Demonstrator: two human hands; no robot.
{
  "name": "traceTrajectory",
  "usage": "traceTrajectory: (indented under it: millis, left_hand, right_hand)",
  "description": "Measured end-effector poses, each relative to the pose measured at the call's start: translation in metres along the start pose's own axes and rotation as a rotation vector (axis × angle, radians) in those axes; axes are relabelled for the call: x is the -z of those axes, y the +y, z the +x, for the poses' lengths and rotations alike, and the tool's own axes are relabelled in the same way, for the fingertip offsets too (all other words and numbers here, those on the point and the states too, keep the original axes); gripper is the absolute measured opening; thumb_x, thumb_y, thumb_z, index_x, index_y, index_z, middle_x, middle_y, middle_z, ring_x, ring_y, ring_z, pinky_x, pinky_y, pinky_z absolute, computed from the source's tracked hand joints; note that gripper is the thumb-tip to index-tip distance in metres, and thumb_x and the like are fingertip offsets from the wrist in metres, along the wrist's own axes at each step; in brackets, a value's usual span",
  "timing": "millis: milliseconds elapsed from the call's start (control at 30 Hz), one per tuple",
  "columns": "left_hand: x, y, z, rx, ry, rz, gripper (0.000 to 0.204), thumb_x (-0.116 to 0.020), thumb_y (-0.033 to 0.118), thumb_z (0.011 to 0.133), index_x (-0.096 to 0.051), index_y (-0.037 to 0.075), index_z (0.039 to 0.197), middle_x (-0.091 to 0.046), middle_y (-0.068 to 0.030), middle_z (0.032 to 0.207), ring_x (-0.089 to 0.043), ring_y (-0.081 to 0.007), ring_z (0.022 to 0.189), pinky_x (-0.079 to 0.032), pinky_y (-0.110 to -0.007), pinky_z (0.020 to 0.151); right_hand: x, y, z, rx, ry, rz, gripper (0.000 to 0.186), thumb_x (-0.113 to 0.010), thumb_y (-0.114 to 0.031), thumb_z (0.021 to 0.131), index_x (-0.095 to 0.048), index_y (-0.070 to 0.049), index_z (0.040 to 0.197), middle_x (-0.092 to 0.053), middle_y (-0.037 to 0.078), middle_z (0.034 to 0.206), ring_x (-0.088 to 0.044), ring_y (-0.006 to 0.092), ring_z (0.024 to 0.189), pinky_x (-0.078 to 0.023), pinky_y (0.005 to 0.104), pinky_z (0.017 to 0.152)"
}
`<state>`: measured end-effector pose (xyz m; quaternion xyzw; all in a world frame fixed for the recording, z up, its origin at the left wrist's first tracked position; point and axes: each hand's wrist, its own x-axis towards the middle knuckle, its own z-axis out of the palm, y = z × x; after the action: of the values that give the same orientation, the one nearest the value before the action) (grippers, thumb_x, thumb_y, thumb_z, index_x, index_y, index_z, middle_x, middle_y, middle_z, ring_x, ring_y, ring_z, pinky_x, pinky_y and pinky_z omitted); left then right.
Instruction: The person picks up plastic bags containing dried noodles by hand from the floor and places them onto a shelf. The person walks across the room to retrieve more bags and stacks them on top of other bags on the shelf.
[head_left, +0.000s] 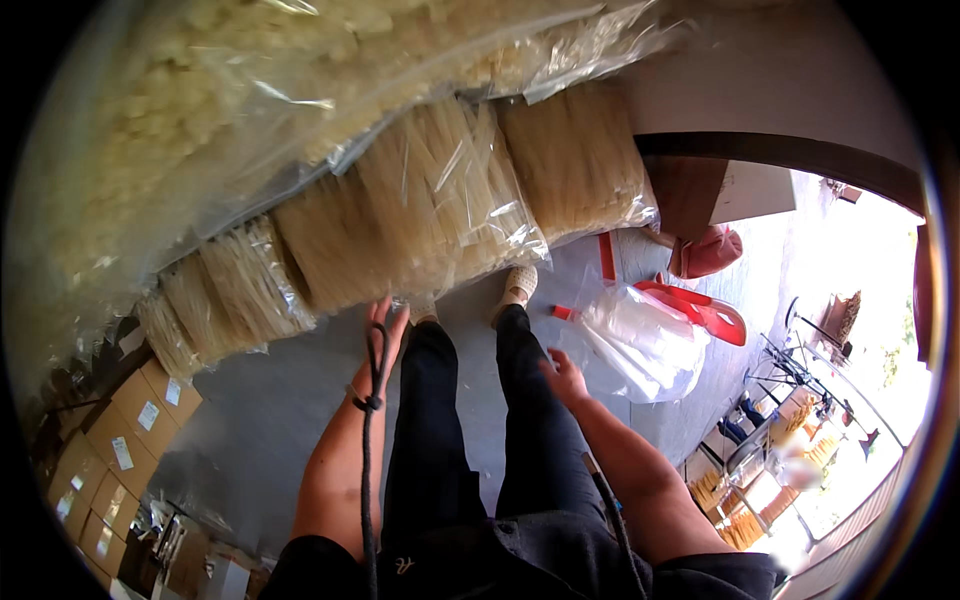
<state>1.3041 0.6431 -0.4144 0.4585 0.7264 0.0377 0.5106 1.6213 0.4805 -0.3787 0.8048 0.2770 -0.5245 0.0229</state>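
Observation:
In front of me stand large clear plastic bags packed with long pale-yellow dried strips (420,195). My left hand (387,338) has its fingers stretched out at the lower edge of these bags; whether it touches the plastic I cannot tell. A dark cord hangs in front of that hand and partly hides it. My right hand (566,380) is held beside my right leg, fingers apart and nothing in it. To its right a heap of thin clear plastic bags (645,335) lies over a red plastic stool or chair (715,312).
A big clear bag of pale-yellow pieces (220,110) fills the upper left, close by. Cardboard boxes (125,430) are stacked at the left. A reddish bundle (708,252) lies beyond the red plastic. At the right are a bicycle-like frame and racks with yellow strips (740,525).

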Motion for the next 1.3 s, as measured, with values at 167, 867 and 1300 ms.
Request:
traceTrajectory:
  millis: [167,867,1300]
  left_hand:
    - [0.072,-0.097,-0.120,0.074,-0.078,-0.107,0.037,-0.062,0.021,0.076,-0.054,0.013,0.111,-0.049,-0.0083,0.113,-0.044,-0.0201,0.108,-0.036,-0.031,0.090]
    - [-0.069,-0.362,-0.647,0.425,0.675,-0.196,0.033,-0.059,0.014,0.069,-0.058,0.005,0.100,-0.059,-0.0136,0.079,-0.056,-0.0300,0.073,-0.046,-0.037,0.067]
    - [-0.061,-0.507,-0.694,0.725,1.036,-0.856,0.042,-0.062,0.016,0.062,-0.058,0.005,0.102,-0.058,-0.0159,0.094,-0.055,-0.0259,0.086,-0.044,-0.034,0.075]
  right_hand:
    - [0.013,0.010,-0.128,0.196,0.027,-0.311,0.048,-0.055,-0.036,0.074,-0.044,-0.015,0.117,-0.041,0.013,0.120,-0.042,0.0315,0.110,-0.036,0.0391,0.090]
    - [0.051,-0.041,-0.194,0.456,0.033,-0.823,0.047,-0.057,-0.025,0.068,-0.047,-0.016,0.113,-0.054,0.014,0.106,-0.050,0.0320,0.100,-0.040,0.0404,0.084]
    - [-0.262,-0.117,-0.330,1.086,-0.236,-0.987,0.058,-0.061,-0.020,0.059,-0.046,-0.008,0.113,-0.051,0.016,0.111,-0.048,0.0304,0.104,-0.039,0.0372,0.087]
